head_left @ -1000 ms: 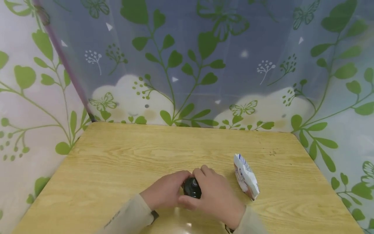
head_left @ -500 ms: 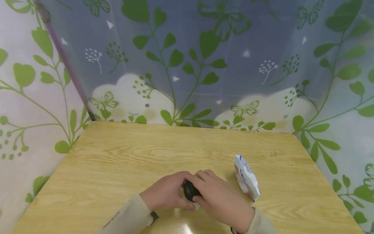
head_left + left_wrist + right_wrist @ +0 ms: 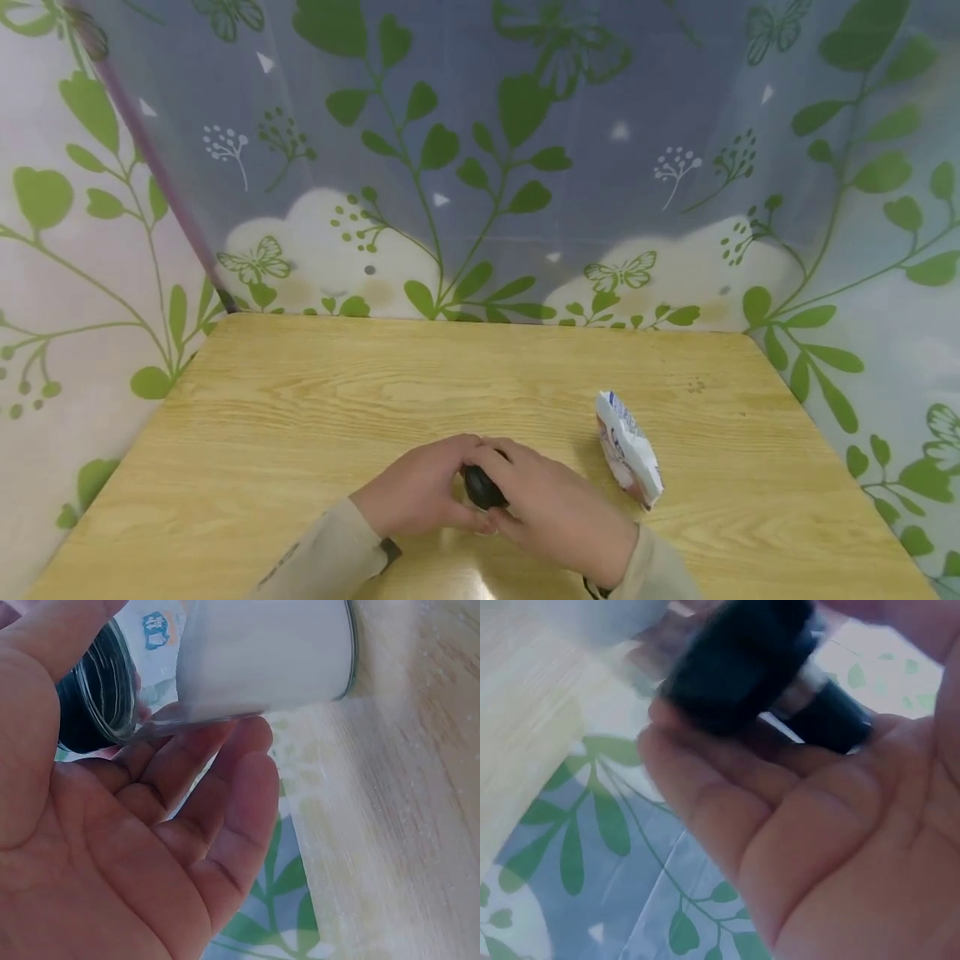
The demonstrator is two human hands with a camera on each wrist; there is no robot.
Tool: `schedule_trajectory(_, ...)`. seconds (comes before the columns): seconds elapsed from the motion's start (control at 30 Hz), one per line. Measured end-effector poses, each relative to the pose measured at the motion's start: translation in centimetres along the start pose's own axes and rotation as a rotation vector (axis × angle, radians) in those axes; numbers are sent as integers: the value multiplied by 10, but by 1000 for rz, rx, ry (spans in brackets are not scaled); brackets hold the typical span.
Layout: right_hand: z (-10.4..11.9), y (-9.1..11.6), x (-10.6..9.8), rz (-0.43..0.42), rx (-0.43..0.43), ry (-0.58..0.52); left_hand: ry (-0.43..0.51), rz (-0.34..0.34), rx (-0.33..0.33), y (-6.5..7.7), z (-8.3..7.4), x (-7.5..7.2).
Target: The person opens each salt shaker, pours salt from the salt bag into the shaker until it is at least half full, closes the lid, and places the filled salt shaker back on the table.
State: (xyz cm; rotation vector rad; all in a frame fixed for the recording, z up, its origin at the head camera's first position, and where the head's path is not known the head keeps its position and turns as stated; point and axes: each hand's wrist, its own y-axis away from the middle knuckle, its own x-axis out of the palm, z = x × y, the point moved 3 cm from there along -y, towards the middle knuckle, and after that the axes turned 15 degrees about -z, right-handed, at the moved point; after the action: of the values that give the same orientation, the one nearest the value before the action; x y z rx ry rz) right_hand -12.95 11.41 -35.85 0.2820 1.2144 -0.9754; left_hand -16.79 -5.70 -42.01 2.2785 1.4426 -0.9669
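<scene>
A clear glass jar (image 3: 266, 656) with white contents stands near the table's front, between both hands. Its black lid (image 3: 482, 487) shows from above in the head view. The left hand (image 3: 416, 492) holds the jar from the left side, its fingers around the glass. From the right, the right hand (image 3: 555, 508) grips the lid between thumb and fingers. In the right wrist view the black lid (image 3: 742, 667) is blurred, with a narrower black part (image 3: 829, 716) near the palm. Most of the jar is hidden by the hands in the head view.
A white packet (image 3: 630, 450) with blue print stands on the wooden table (image 3: 337, 392), right of the hands. A curtain (image 3: 480, 167) printed with leaves and butterflies encloses the table's back and sides.
The right hand has shifted and turned around the black lid, its fingers now lying farther over it. The left hand keeps its hold on the jar; the packet stays put.
</scene>
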Motion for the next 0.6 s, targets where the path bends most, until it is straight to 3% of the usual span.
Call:
schedule_trajectory(0.47,-4,6,6,-62,66,11,-123,-32,-12,4,-10,2)
schedule_trajectory(0.6,-16,7,1,-4,136,-54,-110,-34,-22,5,-8,2)
